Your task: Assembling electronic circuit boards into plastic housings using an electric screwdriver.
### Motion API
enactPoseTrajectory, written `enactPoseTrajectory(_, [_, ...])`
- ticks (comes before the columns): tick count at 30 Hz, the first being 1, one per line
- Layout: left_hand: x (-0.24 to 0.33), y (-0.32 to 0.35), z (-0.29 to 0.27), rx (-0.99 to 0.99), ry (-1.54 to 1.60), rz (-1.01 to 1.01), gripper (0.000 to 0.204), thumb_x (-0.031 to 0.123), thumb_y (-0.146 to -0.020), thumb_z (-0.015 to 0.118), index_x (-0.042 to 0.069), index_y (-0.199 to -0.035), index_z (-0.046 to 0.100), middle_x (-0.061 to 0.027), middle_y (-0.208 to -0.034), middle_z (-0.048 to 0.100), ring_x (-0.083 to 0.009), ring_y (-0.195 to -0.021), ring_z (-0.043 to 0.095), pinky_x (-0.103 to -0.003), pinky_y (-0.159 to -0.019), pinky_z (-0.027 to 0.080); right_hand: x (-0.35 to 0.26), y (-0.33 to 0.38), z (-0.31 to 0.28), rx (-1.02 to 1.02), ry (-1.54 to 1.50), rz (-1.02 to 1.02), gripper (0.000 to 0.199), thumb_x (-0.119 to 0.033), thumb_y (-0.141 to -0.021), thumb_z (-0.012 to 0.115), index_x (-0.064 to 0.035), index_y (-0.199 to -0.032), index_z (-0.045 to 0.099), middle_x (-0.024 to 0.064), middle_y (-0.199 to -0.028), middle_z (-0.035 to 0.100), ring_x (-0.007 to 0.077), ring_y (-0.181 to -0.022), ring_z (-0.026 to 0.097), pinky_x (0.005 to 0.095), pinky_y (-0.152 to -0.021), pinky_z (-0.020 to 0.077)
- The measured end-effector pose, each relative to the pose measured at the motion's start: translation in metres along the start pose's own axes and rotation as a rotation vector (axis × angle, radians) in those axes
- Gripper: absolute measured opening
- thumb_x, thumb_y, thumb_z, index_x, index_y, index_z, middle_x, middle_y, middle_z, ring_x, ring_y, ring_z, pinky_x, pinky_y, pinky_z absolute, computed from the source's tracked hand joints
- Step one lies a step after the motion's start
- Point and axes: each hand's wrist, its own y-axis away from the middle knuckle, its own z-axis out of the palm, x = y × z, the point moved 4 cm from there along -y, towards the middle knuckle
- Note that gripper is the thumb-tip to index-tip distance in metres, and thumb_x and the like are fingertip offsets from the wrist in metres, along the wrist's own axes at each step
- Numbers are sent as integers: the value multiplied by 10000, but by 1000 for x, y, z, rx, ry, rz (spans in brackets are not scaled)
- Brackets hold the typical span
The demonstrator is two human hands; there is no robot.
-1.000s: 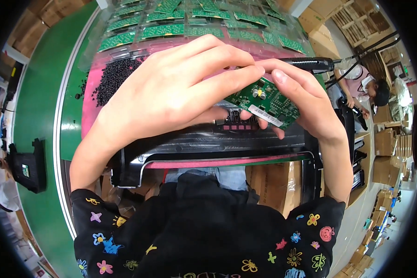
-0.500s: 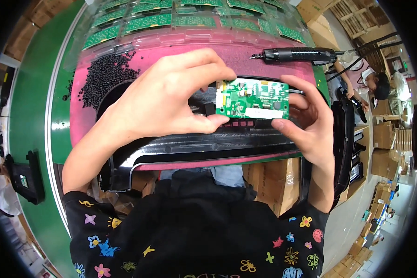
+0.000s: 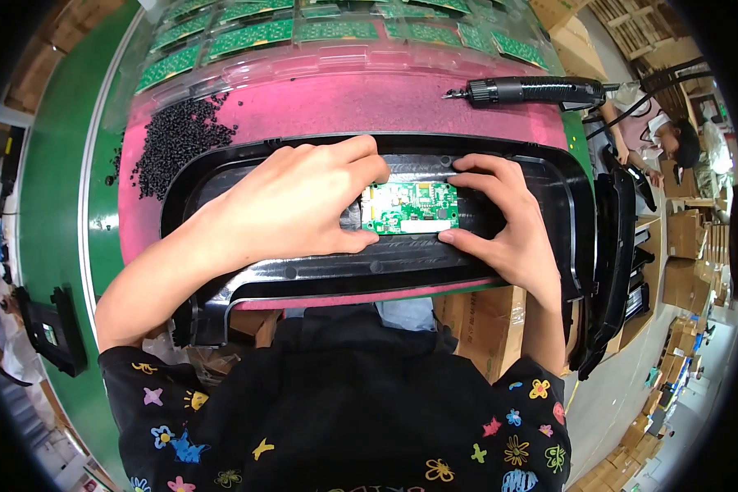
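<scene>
The green tabletop (image 3: pixel 66 213) serves as the base surface. A pink mat (image 3: pixel 344 102) covers its central area. At the far side of the mat, a clear plastic tray (image 3: pixel 344 61) carries rows of green boards (image 3: pixel 254 37). The elongated black housing (image 3: pixel 303 271) lies across the near part of the mat, inner side facing up.

The left hand (image 3: pixel 312 197) and the right hand (image 3: pixel 512 221) are positioned over the housing, one at each end of the circuit board (image 3: pixel 414 205). The left fingers grasp the left end, thumb at the near corner; the right fingers grasp the right end, thumb likewise at the near corner. The circuit board is located over the middle of the housing, component side up; whether it contacts the housing floor cannot be determined.

A black electric screwdriver (image 3: pixel 537 92) lies on the mat beyond the housing, to the right, bit pointing left. A heap of small black parts (image 3: pixel 176 143) occupies the left side of the mat. A white label (image 3: pixel 429 225) runs along the near edge of the circuit board.
</scene>
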Motion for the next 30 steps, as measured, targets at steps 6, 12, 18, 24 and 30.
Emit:
enactPoseTrajectory(6, [1,1,1,-28,-18,-22,479,212,-682,818,28,-1066,600,-100,-1018,597,-335,-835,648,-413,-705,538,-2,0,1,5,11,-11,527,-128,-625,839,-42,-1112,658,105,-1237,584,302,-1183,531,402,-1012,426])
enactPoseTrajectory(12, [1,4,-2,-36,-39,-26,482,231,-700,810,26,-1080,596,-97,-1020,595,-335,-848,651,-421,-709,537,-7,-3,2,12,-17,-23,497,-110,-640,840,-8,-1086,648,118,-1214,576,315,-1159,515,396,-1000,422])
enactPoseTrajectory(18, [10,7,-11,-27,-66,20,507,296,-768,774,-2,-1124,571,-126,-1060,580,-354,-842,660,-433,-693,544,-9,0,-3,6,0,-31,551,-95,-632,838,-15,-1137,632,135,-1240,574,329,-1166,525,397,-1001,427])
enactPoseTrajectory(24, [-22,33,-86,627,-14,14,122,94,-863,686,-16,-915,689,-115,-838,710,-205,-727,683,-318,-629,533,-17,13,-46,187,47,211,692,-109,-713,777,-67,-1351,513,105,-1250,567,253,-1183,516,373,-1042,378])
enactPoseTrajectory(30, [-95,61,-83,286,-171,-281,178,73,-767,746,-28,-908,707,-159,-881,701,-316,-811,680,-375,-729,536,82,-25,-137,292,516,245,485,-156,-971,581,-131,-1440,459,48,-1141,544,151,-982,516,269,-890,417])
